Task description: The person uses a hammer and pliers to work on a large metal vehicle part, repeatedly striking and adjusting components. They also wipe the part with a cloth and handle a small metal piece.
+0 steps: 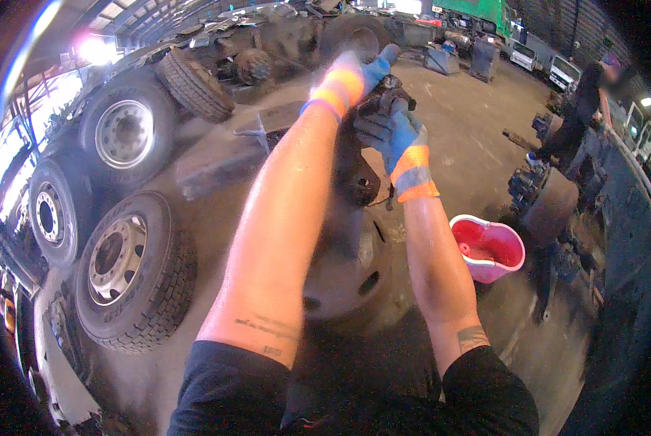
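Observation:
Both my arms reach forward in blue gloves with orange cuffs. A dark, greasy metal part (391, 94) stands upright in front of me, its lower end a flange with a hole (363, 183). My right hand (396, 134) is closed round the upper part, fingers to its left and thumb up. My left hand (369, 73) is closed just beyond and above it, slightly blurred; its palm side is hidden, so whatever it grips cannot be made out. Below the part, a round dark wheel-like piece with slots (347, 272) lies between my forearms.
Large truck wheels (133, 265) stand at the left, with a loose tyre (194, 83) behind them. A pink bucket (489, 251) sits right of my right forearm. Greasy hub assemblies (551, 203) line the right side, near another person in dark clothes (580, 109). Metal boxes (441, 59) stand farther back.

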`<state>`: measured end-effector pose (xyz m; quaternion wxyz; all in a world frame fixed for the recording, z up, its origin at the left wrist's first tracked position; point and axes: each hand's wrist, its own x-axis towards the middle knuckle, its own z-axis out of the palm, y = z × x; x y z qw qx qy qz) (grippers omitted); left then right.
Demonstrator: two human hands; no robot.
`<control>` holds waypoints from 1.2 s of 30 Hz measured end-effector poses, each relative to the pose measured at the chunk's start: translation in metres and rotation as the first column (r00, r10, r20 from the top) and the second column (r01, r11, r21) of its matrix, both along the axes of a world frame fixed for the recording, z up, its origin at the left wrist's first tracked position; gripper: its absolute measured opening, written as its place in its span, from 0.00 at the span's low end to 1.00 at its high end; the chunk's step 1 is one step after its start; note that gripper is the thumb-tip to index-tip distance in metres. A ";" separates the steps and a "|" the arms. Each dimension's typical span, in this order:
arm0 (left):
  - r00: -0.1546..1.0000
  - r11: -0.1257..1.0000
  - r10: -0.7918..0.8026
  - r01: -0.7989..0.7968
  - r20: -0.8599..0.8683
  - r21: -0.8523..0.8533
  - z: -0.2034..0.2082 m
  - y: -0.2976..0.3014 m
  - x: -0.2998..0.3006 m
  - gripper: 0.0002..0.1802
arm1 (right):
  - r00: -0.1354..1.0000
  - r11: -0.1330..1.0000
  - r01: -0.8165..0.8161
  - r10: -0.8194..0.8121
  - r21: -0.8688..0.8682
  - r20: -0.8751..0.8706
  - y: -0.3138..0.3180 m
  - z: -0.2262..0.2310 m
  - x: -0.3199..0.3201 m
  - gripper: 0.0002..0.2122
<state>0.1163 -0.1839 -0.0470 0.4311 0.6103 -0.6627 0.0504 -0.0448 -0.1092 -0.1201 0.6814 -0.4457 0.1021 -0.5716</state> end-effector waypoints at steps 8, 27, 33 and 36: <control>0.978 0.984 -0.179 0.178 -0.105 -0.017 0.002 0.029 -0.005 0.47 | 0.986 0.999 0.017 -0.008 0.052 -0.168 -0.002 0.005 -0.012 0.25; 0.984 0.984 -0.176 0.176 0.021 -0.008 0.006 0.048 -0.017 0.28 | 0.965 0.992 -0.128 0.127 0.010 -0.229 -0.013 -0.006 -0.030 0.26; 0.972 0.975 -0.221 0.223 -0.078 0.016 0.008 0.048 -0.013 0.28 | 0.888 0.922 0.379 -0.386 -0.076 -0.249 -0.049 -0.048 -0.047 0.24; 0.918 0.970 -0.195 0.231 -0.344 0.069 0.015 0.064 -0.039 0.29 | 0.657 0.678 0.683 -0.733 -0.271 -0.179 -0.098 -0.108 -0.063 0.21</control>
